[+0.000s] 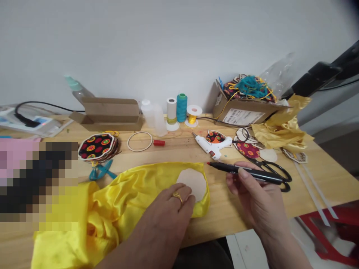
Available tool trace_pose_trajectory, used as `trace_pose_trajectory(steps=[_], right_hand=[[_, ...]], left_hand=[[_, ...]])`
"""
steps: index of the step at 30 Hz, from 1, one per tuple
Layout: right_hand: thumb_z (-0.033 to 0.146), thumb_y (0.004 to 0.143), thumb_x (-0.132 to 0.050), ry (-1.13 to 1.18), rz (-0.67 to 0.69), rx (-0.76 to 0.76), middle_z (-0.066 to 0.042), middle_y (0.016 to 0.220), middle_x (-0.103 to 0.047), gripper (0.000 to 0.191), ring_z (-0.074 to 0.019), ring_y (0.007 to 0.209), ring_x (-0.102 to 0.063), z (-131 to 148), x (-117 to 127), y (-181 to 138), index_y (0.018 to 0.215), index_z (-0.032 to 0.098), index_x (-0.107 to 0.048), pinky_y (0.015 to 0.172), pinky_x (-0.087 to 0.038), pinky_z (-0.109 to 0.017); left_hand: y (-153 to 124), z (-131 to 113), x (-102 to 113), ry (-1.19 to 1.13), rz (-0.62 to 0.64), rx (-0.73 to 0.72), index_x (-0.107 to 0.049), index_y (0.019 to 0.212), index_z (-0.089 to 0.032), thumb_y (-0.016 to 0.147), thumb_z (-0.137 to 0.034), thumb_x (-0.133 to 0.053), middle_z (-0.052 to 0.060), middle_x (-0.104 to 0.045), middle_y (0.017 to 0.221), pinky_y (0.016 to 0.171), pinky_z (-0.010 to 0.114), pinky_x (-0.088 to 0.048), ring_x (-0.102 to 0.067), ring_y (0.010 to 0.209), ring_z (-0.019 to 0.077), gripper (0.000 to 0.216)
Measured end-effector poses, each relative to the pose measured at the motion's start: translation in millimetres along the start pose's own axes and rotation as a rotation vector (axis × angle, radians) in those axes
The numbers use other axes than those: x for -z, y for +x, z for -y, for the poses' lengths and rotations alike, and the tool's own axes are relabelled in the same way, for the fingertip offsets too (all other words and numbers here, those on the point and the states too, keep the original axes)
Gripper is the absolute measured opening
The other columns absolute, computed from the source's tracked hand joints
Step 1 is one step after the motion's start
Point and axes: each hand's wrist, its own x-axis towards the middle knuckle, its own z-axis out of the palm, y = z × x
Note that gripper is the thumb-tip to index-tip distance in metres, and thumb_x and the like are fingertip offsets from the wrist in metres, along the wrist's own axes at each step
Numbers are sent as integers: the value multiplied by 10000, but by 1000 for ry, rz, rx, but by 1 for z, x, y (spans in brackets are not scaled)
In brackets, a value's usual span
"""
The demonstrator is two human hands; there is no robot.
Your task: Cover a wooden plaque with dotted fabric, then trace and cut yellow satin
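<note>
My right hand is closed around a black marker. The marker is uncapped, and its red tip points left, just past the corner of a yellow satin cloth. Bent fingers of my left hand press a pale rounded card piece down on the cloth near its right end. A ring is on one finger. Under that hand, part of the card is hidden. The red marker cap lies behind the cloth, beside a thin hoop.
A white glue gun and black scissors lie to the right. Patterned octagonal pieces are stacked at left. Thread spools, bottles and cardboard boxes line the wall. Gold cloth lies by the right box.
</note>
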Motion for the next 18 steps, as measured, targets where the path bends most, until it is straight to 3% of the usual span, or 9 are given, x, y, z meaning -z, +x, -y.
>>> trace_pose_trajectory(steps=[4, 8, 13, 18], right_hand=[[256, 737, -752, 19, -7, -11, -40, 643, -684, 168, -131, 564, -606, -3, -1, -2, 875, 185, -687, 462, -431, -198], [276, 737, -753, 4, -5, -18, -28, 626, -675, 179, -124, 554, -597, -7, 0, -3, 871, 182, -681, 458, -429, -193], [304, 760, -733, -211, 58, 9, -20, 662, -676, 226, -126, 575, -601, -5, -4, 0, 939, 184, -663, 502, -467, -212], [317, 713, -739, -535, 129, 69, -41, 702, -689, 195, -135, 573, -605, 3, -21, 6, 812, 161, -678, 531, -507, -236]], left_hand=[[-9, 17, -8, 42, -114, 87, -627, 1079, -142, 816, -37, -422, 127, -661, 1124, 929, 442, -510, -600, 1062, 253, 349], [-9, 16, -5, 107, -94, 86, -629, 1101, -111, 829, -41, -404, 142, -663, 1128, 923, 435, -518, -615, 1040, 256, 360], [5, -1, -7, 65, 70, -7, -627, 1162, -68, 873, -122, -376, 154, -657, 1200, 958, 402, -504, -579, 1152, 288, 387], [16, -10, -14, -13, 267, 89, -508, 1324, -101, 912, -312, -447, 149, -491, 1402, 1071, 464, -383, -388, 1329, 322, 467]])
